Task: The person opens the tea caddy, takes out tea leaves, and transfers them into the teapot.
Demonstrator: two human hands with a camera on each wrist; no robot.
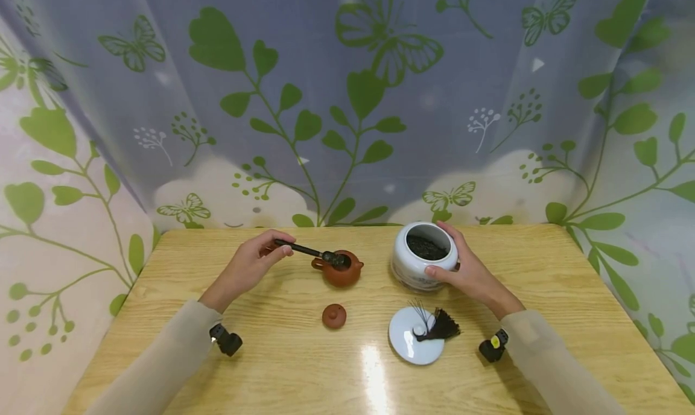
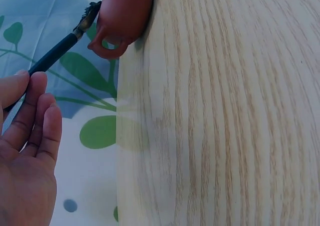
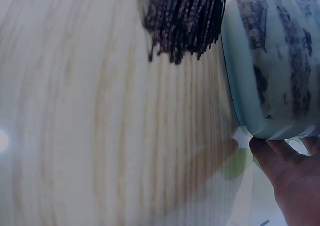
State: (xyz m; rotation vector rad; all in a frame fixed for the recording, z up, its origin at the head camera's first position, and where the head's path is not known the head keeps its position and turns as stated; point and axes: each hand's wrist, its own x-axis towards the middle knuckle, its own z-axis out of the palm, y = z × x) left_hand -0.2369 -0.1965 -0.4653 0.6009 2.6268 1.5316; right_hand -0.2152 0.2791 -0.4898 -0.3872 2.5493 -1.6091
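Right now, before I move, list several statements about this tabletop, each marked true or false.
1. The left hand holds a scoop at the mouth of the teapot. True.
2. The teapot is covered. False: the red lid lies on the table.
3. The right hand grips the jar. True.
4. The jar is empty. False: dark contents show inside.
5. A black tassel lies partly on the white lid. True.

Booth of leaf-print curtains
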